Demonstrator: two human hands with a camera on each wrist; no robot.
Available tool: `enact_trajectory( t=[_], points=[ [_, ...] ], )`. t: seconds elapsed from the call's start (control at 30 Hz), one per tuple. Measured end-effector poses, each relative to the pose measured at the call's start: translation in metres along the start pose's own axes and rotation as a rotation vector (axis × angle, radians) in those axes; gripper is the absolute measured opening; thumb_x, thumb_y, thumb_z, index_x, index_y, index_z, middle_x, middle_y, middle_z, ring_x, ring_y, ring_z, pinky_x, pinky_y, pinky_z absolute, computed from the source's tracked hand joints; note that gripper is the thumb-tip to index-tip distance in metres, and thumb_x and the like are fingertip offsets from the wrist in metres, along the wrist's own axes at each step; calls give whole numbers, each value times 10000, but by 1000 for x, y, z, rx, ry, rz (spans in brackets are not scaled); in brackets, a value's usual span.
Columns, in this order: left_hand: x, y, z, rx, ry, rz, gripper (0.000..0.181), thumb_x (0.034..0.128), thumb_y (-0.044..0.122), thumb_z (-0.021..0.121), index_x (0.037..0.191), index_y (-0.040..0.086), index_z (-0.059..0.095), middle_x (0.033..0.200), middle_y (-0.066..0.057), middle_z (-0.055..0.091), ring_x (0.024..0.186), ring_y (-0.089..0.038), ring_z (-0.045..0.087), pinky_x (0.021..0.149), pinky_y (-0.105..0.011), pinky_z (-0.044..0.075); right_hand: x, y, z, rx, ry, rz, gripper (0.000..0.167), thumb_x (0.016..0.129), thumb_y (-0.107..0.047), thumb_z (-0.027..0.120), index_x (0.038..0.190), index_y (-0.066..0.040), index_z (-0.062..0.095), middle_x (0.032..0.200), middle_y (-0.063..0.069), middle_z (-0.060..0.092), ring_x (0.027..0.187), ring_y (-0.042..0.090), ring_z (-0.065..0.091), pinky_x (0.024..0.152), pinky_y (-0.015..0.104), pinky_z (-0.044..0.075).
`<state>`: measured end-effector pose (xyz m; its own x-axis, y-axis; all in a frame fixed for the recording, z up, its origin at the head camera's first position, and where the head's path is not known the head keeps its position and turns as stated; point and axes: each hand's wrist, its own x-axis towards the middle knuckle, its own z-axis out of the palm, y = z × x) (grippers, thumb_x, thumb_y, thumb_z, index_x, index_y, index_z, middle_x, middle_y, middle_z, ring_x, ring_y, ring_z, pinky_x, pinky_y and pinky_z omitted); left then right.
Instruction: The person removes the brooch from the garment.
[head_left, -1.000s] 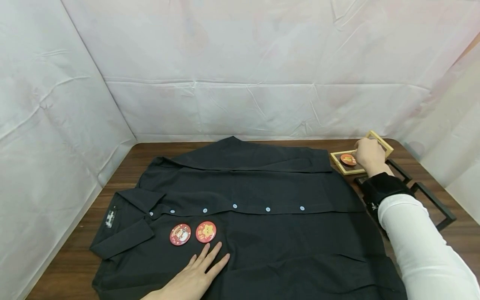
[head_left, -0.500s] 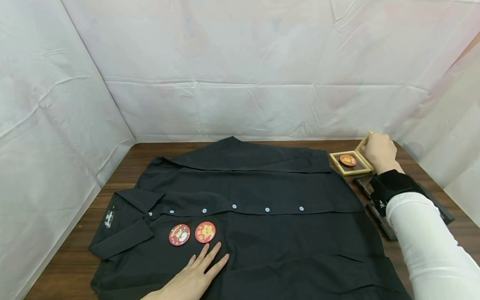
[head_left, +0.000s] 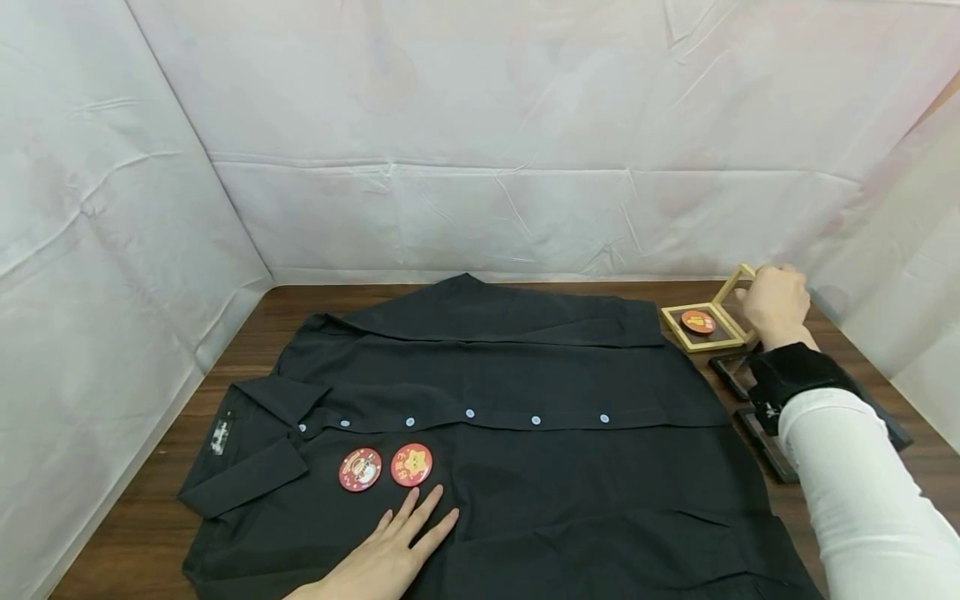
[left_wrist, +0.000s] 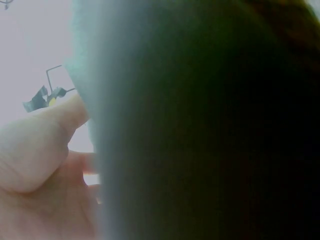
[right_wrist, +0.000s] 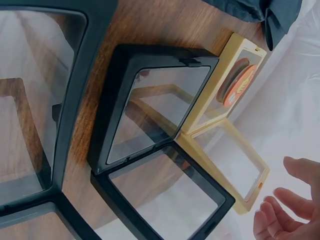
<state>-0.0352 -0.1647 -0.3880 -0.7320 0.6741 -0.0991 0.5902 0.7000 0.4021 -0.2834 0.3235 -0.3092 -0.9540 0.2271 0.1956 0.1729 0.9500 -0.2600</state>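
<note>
Badge [right_wrist: 239, 86] in an opened yellow case [right_wrist: 220, 72] at the far right of the worktop [head_left: 150, 500].
The right hand [head_left: 777, 302], fingers loosely curved and holding nothing, is just beside the raised lid [right_wrist: 243, 204]; the left hand [head_left: 382, 554] lies spread on the dark shirt [head_left: 570, 467], gripping nothing, near a red star badge [head_left: 411, 464] and, farther left, a second red badge [head_left: 360, 470]. The step in hand seems to be gaining access to the cased badge; the next move probably calls for the right hand to shift left and pinch it.
</note>
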Motion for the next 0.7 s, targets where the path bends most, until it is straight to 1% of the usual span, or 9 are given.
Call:
enact_trajectory(
  t=[0.13,0.23,0.37,0.53,0.7],
  points=[
    [1,0,0,9,-5,-5,911,705,666,526,1382,100,300,1416,-188,216,1228,-452,255,764,-606,384,0,4,1,12,8,22,439,889,-192,471,1005,228,414,991,393,337,948,547,315,751,609,325],
    [1,0,0,19,-1,1,915,704,666,526,1381,93,301,1415,-191,218,1227,-452,257,761,-605,387,1,7,1,57,11,42,439,894,-215,444,992,213,423,1003,391,346,969,554,314,773,623,300],
    [1,0,0,3,-4,1,910,708,661,525,1382,91,299,1418,-193,208,1230,-455,248,763,-611,381,3,12,1,103,8,78,480,889,-245,412,1003,221,420,1015,408,359,979,564,323,775,628,291],
    [1,0,0,-4,1,5,897,714,663,513,1378,96,307,1418,-192,206,1221,-466,253,760,-611,383,3,16,1,128,-15,135,505,893,-250,393,1047,231,399,1066,421,340,1033,562,292,810,623,268],
    [2,1,0,-1,2,3,898,715,665,512,1379,96,307,1418,-186,209,1223,-460,256,763,-609,383,4,21,1,139,-41,151,519,913,-290,368,1058,207,410,1086,425,340,1038,556,300,816,622,270]
  ],
)
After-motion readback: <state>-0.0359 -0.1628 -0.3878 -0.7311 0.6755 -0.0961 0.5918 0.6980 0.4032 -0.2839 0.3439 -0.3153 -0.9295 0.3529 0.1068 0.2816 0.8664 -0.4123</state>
